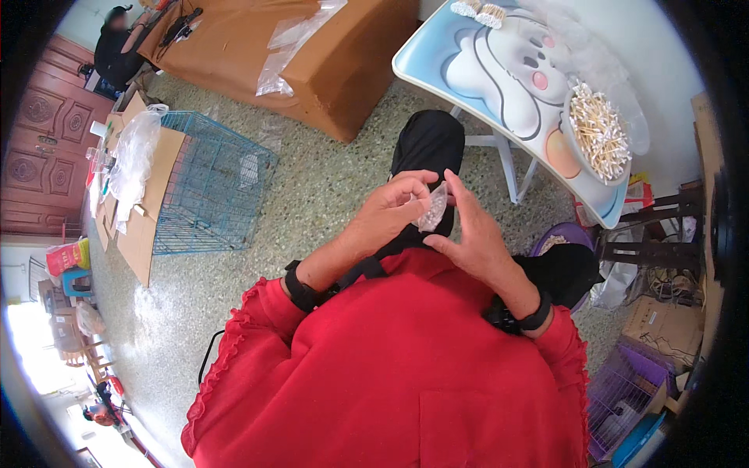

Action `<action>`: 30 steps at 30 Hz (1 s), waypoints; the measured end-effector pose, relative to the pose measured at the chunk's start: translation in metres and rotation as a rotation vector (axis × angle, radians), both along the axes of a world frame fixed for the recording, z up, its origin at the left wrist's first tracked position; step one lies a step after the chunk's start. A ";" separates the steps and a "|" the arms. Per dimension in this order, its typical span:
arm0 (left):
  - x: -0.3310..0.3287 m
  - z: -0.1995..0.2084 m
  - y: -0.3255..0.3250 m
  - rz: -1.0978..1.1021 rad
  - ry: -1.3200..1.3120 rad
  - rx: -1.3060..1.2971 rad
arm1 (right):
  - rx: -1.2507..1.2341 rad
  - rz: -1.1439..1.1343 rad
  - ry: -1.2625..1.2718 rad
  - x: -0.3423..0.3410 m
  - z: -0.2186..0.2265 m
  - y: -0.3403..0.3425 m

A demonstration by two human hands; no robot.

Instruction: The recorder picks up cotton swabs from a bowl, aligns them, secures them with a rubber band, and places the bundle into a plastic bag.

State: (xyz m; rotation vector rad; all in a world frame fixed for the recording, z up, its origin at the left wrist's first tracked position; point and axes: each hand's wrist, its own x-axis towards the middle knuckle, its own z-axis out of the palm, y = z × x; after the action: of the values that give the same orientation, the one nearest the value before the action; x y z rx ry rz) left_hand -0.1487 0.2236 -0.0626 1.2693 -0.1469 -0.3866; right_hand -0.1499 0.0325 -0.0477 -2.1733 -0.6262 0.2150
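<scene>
My left hand point(399, 204) pinches a small clear plastic bag of cotton swabs point(432, 210) between thumb and fingers, above my lap. White swab tips show through the plastic. Just right of the bag, my right hand point(473, 231) has its thumb and fingers spread apart; whether a fingertip brushes the bag, I cannot tell. On the folding table point(499, 101) to my right, a clear bowl point(573, 144) is heaped with loose cotton swabs point(599, 131). Two bundles of swabs point(490, 15) lie at that table's far edge.
A blue wire cage point(214, 183) with cardboard point(160, 195) and plastic bags on it stands at left. A brown-covered couch point(335, 70) is ahead. By my right knee sits a purple basin point(573, 232); a purple cage point(624, 394) is lower right. Another person point(117, 51) is far left.
</scene>
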 end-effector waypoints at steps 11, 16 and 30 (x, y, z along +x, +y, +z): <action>0.027 0.020 -0.041 0.009 -0.541 0.381 | 0.485 -0.270 0.010 0.016 -0.010 -0.007; 0.032 -0.006 -0.032 0.073 -0.072 -0.113 | 0.758 -0.260 0.296 0.010 0.003 -0.009; 0.021 -0.008 -0.034 -0.104 0.300 -0.324 | 0.757 -0.323 0.045 0.019 -0.001 -0.020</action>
State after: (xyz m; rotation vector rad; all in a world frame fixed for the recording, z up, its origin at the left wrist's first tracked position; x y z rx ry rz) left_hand -0.1280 0.1899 -0.0705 0.8750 -0.0186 -0.6123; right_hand -0.1310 0.0121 -0.0490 -1.4950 -0.2542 -0.1331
